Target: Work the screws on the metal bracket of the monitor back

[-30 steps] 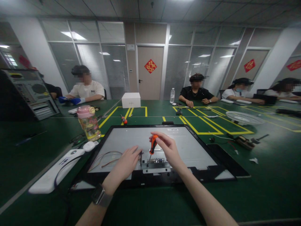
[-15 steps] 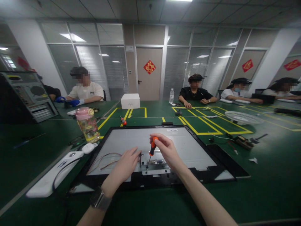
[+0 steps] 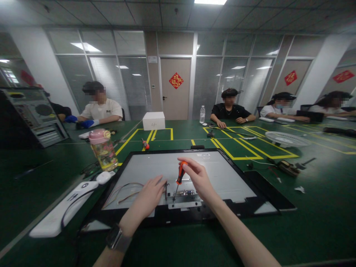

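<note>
I have the right hand (image 3: 198, 177) gripping a screwdriver (image 3: 181, 173), its tip down at the metal bracket (image 3: 185, 205) on the screen panel (image 3: 222, 170); the left hand (image 3: 148, 194) lies open, fingertips by the bracket's edge.

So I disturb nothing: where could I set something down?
Bare tabletop lies between white box and clear bottle, and between right forearm and black slab. Crowded: left of the panel, around pink-lidded bottle and white device.
</note>
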`<state>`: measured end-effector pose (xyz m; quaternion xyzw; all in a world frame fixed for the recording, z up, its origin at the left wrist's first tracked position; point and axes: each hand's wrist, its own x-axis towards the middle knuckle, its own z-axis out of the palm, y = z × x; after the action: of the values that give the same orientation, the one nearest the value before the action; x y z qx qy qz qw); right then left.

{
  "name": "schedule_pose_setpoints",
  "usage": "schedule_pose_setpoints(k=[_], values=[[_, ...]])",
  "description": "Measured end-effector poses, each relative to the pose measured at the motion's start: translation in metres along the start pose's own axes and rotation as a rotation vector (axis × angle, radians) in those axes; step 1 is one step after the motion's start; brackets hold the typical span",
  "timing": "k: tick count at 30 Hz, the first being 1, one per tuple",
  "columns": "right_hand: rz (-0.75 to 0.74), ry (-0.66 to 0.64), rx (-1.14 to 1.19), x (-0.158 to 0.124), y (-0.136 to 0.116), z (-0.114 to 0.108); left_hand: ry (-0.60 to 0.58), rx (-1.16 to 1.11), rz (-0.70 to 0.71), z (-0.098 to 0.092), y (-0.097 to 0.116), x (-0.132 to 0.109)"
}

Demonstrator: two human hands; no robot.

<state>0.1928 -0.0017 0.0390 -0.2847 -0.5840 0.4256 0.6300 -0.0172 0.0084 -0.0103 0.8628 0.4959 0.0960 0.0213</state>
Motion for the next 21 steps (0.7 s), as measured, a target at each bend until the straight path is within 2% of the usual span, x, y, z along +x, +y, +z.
schedule_pose_setpoints(k=[5, 12, 17, 21], values=[[0.003, 0.004, -0.042, 0.001, 0.0, -0.002, 0.02, 0.02, -0.004, 0.003, -0.002, 0.0], [0.029, 0.02, -0.004, 0.0, -0.003, 0.0, 0.063, -0.015, 0.019, 0.009, -0.008, 0.0], [0.022, -0.009, 0.07, 0.0, -0.005, 0.001, 0.048, -0.004, 0.024, 0.011, -0.009, 0.001], [-0.013, 0.01, 0.006, -0.001, -0.007, 0.002, 0.076, -0.01, 0.024, 0.012, -0.009, 0.001]])
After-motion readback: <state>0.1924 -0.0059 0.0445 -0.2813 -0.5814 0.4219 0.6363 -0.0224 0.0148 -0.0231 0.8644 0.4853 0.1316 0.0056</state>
